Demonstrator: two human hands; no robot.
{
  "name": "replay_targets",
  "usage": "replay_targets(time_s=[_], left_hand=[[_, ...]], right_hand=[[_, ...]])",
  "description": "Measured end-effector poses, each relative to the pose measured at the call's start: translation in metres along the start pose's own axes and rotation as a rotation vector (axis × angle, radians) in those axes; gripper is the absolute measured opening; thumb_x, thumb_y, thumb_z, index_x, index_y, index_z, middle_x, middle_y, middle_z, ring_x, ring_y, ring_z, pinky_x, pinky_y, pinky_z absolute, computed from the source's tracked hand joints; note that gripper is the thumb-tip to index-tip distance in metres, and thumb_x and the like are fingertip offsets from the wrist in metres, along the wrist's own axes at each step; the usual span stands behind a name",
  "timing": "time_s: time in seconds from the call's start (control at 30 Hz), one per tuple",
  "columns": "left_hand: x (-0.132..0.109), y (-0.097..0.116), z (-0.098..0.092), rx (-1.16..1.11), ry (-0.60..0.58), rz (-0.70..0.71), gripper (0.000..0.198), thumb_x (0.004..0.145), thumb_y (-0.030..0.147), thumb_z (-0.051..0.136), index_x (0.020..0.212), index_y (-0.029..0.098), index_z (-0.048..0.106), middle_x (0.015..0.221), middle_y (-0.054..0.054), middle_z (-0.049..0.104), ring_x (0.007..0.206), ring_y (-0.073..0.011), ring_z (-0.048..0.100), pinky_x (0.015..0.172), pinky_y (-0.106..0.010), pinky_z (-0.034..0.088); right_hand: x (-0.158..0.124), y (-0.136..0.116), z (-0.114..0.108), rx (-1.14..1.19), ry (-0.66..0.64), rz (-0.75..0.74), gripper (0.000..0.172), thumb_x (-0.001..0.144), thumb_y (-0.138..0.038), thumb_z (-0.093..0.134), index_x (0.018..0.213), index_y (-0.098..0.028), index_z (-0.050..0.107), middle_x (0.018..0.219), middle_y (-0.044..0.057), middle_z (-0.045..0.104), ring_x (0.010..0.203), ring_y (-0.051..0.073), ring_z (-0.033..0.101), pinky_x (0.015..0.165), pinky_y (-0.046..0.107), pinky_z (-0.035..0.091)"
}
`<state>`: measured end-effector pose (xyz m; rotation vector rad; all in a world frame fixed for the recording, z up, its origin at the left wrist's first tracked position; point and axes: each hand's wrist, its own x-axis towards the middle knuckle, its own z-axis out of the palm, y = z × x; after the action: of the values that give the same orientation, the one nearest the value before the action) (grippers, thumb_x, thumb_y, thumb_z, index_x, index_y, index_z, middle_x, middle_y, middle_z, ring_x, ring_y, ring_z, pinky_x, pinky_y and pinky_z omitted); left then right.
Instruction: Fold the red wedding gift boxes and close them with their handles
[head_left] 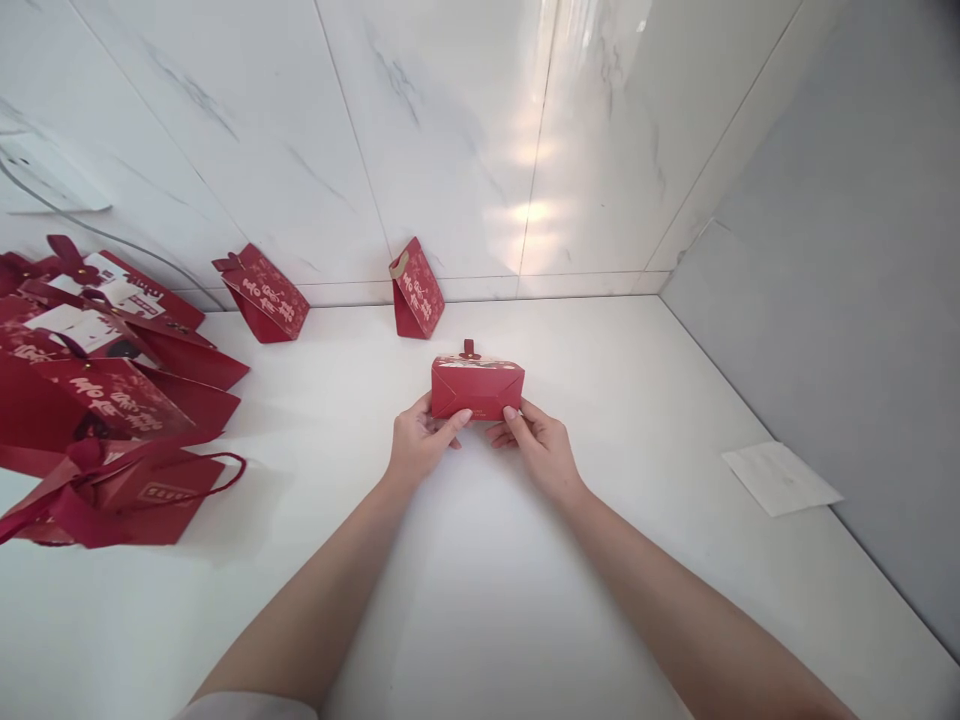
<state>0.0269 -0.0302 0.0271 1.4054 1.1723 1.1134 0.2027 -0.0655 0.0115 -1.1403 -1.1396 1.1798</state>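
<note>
A small red box (478, 390) with a patterned upper face and a dark red ribbon tab at its top is held between both hands over the white table (495, 580). My left hand (425, 437) grips its lower left corner, thumb on the face toward me. On the lower right corner, my right hand (538, 440) holds it the same way, with the thumb in front and fingers below. The box's near side shows folded creases and small gold print along its bottom edge.
Two red printed boxes stand near the tiled wall, one at centre (420, 290) and one further left (268, 295). Several red boxes (120, 390) crowd the left, with a red corded bag (150, 505) before them. A white paper (780, 478) lies right, by the grey panel.
</note>
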Motion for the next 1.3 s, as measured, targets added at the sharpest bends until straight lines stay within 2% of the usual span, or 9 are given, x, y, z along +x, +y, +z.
replay_targets(time_s=[0.17,0.4,0.5,0.6,0.73,0.83,1.0,1.07,1.3], left_hand=[[-0.001,-0.003,0.003,0.064,0.038,0.003,0.042,0.074,0.044,0.073,0.105,0.016,0.066,0.091,-0.006,0.07,0.054,-0.0107,0.059,0.05,-0.025,0.055],[-0.001,0.0,0.003,0.053,0.022,-0.024,0.042,0.076,0.045,0.072,0.104,0.015,0.066,0.086,-0.007,0.071,0.057,-0.0142,0.063,0.05,-0.025,0.055],[-0.001,0.002,0.001,0.056,-0.01,-0.035,0.045,0.08,0.047,0.066,0.112,0.015,0.063,0.086,-0.007,0.072,0.054,-0.0133,0.063,0.049,-0.024,0.053],[-0.001,0.0,-0.001,0.046,-0.048,0.019,0.048,0.085,0.047,0.061,0.123,0.017,0.058,0.092,-0.007,0.072,0.051,-0.0119,0.063,0.049,-0.024,0.05],[-0.002,-0.005,-0.004,0.011,-0.121,0.086,0.055,0.092,0.046,0.049,0.14,0.02,0.044,0.1,-0.008,0.07,0.054,-0.0128,0.065,0.049,-0.024,0.047],[-0.004,-0.007,-0.006,-0.012,-0.163,0.113,0.058,0.094,0.044,0.043,0.147,0.021,0.035,0.104,-0.009,0.069,0.057,-0.0143,0.067,0.05,-0.025,0.047],[-0.004,-0.009,-0.007,-0.011,-0.196,0.148,0.066,0.09,0.04,0.048,0.149,0.017,0.029,0.079,-0.005,0.07,0.059,-0.017,0.068,0.053,-0.025,0.047],[-0.004,-0.01,-0.008,-0.01,-0.194,0.136,0.066,0.089,0.039,0.048,0.149,0.017,0.03,0.076,-0.004,0.07,0.059,-0.0173,0.068,0.053,-0.025,0.047],[-0.001,-0.008,-0.006,-0.005,-0.18,0.068,0.067,0.085,0.04,0.054,0.146,0.019,0.035,0.104,-0.011,0.071,0.055,-0.015,0.066,0.051,-0.025,0.048]], right_hand=[[-0.001,0.002,0.0,-0.046,0.038,0.007,0.044,0.091,-0.053,0.05,0.114,-0.019,0.064,0.083,0.006,0.073,0.068,0.02,0.067,0.07,0.033,0.056],[-0.001,0.002,-0.001,-0.052,0.035,0.029,0.044,0.091,-0.052,0.051,0.118,-0.019,0.063,0.08,0.005,0.072,0.065,0.019,0.066,0.069,0.033,0.056],[0.0,0.001,0.0,-0.042,0.034,0.032,0.044,0.091,-0.052,0.051,0.118,-0.019,0.062,0.079,0.005,0.071,0.065,0.018,0.066,0.069,0.032,0.055],[0.0,0.001,0.0,-0.023,0.03,0.034,0.043,0.091,-0.051,0.051,0.116,-0.019,0.063,0.078,0.005,0.071,0.066,0.018,0.066,0.068,0.031,0.055],[0.001,0.0,-0.001,0.005,0.029,0.037,0.04,0.092,-0.052,0.05,0.107,-0.018,0.065,0.078,0.005,0.071,0.064,0.017,0.065,0.067,0.03,0.054],[0.001,0.0,-0.002,0.007,0.035,0.038,0.039,0.092,-0.053,0.049,0.102,-0.018,0.065,0.079,0.006,0.071,0.063,0.016,0.065,0.066,0.03,0.054],[0.002,-0.001,-0.002,0.0,0.033,0.041,0.04,0.091,-0.053,0.05,0.1,-0.017,0.065,0.078,0.006,0.071,0.063,0.016,0.065,0.066,0.03,0.054],[0.002,-0.001,-0.002,-0.004,0.033,0.04,0.041,0.091,-0.054,0.05,0.103,-0.017,0.065,0.078,0.006,0.071,0.063,0.017,0.065,0.067,0.031,0.054],[0.001,0.0,-0.002,-0.03,0.027,0.04,0.044,0.09,-0.056,0.049,0.107,-0.018,0.064,0.08,0.006,0.072,0.064,0.018,0.065,0.068,0.032,0.054]])
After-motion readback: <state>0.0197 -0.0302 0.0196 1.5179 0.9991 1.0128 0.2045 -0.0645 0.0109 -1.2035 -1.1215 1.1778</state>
